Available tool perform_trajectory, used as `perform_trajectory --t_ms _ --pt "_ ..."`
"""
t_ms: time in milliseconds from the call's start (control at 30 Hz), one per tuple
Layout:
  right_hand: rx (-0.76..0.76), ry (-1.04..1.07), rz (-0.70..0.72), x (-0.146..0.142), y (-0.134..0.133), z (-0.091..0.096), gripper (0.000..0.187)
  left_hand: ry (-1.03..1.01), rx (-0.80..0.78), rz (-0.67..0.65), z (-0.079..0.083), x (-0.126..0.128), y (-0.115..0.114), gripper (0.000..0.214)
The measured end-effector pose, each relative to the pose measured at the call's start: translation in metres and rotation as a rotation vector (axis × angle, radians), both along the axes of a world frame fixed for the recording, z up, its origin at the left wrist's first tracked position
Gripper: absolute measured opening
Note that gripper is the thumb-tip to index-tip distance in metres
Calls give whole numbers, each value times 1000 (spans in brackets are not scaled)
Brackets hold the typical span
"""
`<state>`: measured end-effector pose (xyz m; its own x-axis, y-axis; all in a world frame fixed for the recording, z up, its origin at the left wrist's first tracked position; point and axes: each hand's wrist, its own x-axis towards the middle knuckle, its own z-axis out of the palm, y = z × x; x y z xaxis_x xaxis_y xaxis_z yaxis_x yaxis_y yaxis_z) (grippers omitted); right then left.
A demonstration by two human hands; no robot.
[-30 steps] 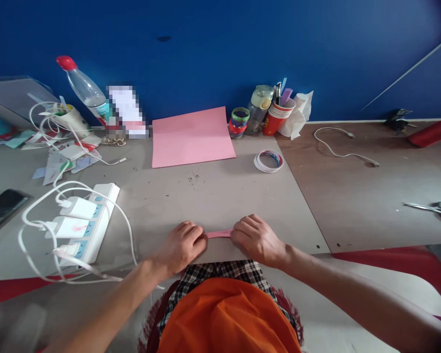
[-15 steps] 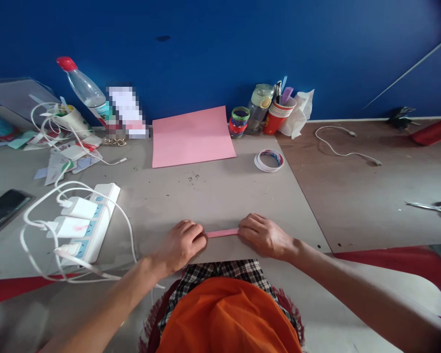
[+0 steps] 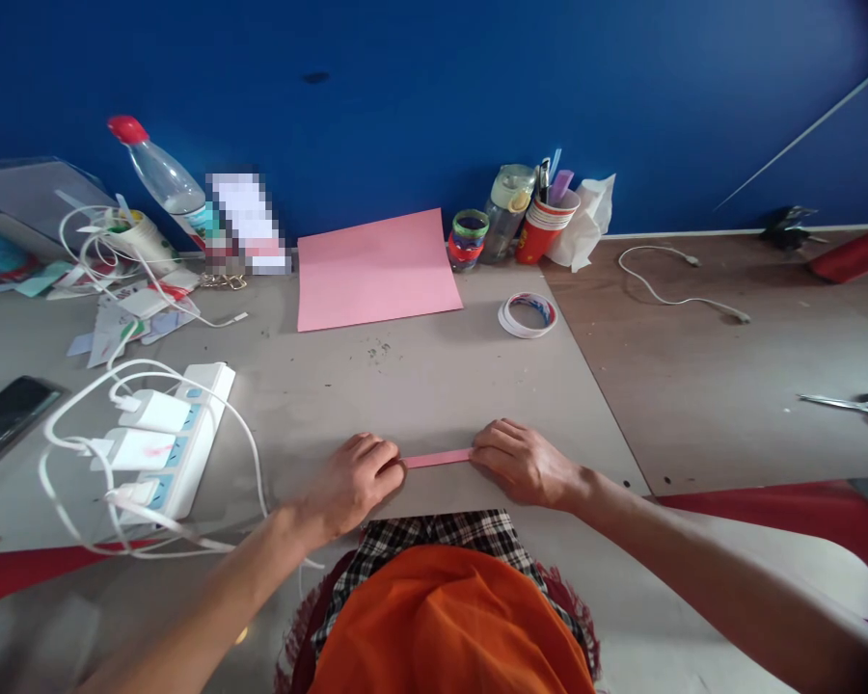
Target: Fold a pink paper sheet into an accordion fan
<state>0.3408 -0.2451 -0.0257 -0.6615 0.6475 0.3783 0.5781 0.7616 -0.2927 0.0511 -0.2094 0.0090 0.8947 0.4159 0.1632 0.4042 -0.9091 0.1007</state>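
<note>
A narrow pink paper strip [image 3: 438,459] lies crosswise near the front edge of the grey table [image 3: 434,386]. My left hand [image 3: 362,479] grips its left end, fingers curled and thumb pressed in. At the right end, my right hand [image 3: 521,463] is closed on the strip in the same way, fingers bent over it. Only the middle stretch of the strip shows; both ends are hidden under my fingers. Beyond the hands, a larger pink paper sheet [image 3: 380,275] rests flat, and a roll of white tape [image 3: 528,315] lies to its right.
Left of my arm sits a white power strip [image 3: 206,424] with chargers and looping cables. A phone [image 3: 14,414] lies at far left. Along the blue wall stand a bottle [image 3: 166,183], a jar [image 3: 469,239] and red paper cups [image 3: 542,231]. Scissors [image 3: 850,405] lie at right.
Both hands stay at nearly the same place on the strip. Slightly more of the strip's flat face shows between them. The view has shifted a little.
</note>
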Motion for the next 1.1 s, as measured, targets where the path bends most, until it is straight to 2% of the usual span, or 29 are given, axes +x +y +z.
perform_trajectory --t_ms 333,667,867,1100 --pt "21 20 -38 2 0 -2 14 -8 4 -10 0 0 1 24" --pt "-35 -32 0 9 0 6 17 -23 5 -10 -4 -1 1 23" --pt "-66 -20 -55 11 -3 12 20 -29 4 -9 -6 -2 1 25" --pt "-172 15 -95 10 -6 16 20 -53 9 -12 -9 -4 1 24"
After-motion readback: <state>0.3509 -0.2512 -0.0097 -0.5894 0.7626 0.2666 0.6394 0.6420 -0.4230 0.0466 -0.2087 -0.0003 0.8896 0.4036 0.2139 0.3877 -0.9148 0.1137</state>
